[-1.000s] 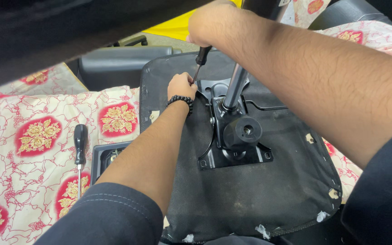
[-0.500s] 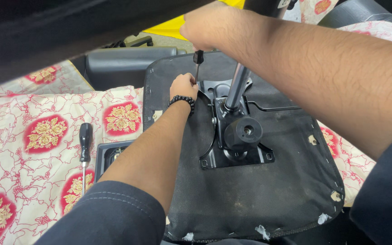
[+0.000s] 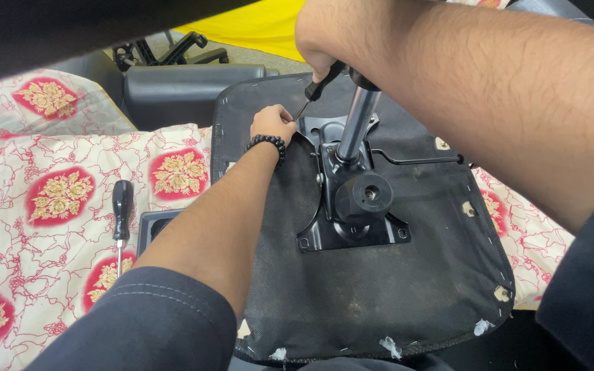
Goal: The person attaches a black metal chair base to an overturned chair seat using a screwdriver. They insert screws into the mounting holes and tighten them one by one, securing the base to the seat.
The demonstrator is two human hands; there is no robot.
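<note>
Nearest the camera lie two dark blue sleeves, one low on the left and one at the right edge. Just beyond them an upturned chair seat (image 3: 379,288) shows its black fabric underside, dusty, with white tufts along the near edge. It rests on a cream cloth (image 3: 42,227) patterned with red and gold medallions. On that cloth, left of the seat, lies a spare screwdriver (image 3: 121,213) with a black handle, its shaft pointing toward the camera, just beside a small black tray (image 3: 151,227).

Bolted to the middle of the seat is a black metal mounting plate (image 3: 352,233) carrying a round knob and a chrome gas cylinder (image 3: 356,127) that rises at a tilt away from the viewer. A thin lever (image 3: 417,162) runs off to the right.

Farther on, the left hand (image 3: 272,124), wearing a black bead bracelet (image 3: 267,143), is curled with fingertips pinched at the far left corner of the plate. The right hand (image 3: 324,38) is closed around the handle of a screwdriver (image 3: 316,91), whose tip slants down to meet the left fingertips. Behind the seat sits a black padded chair part (image 3: 187,93), then chair legs and a yellow surface.
</note>
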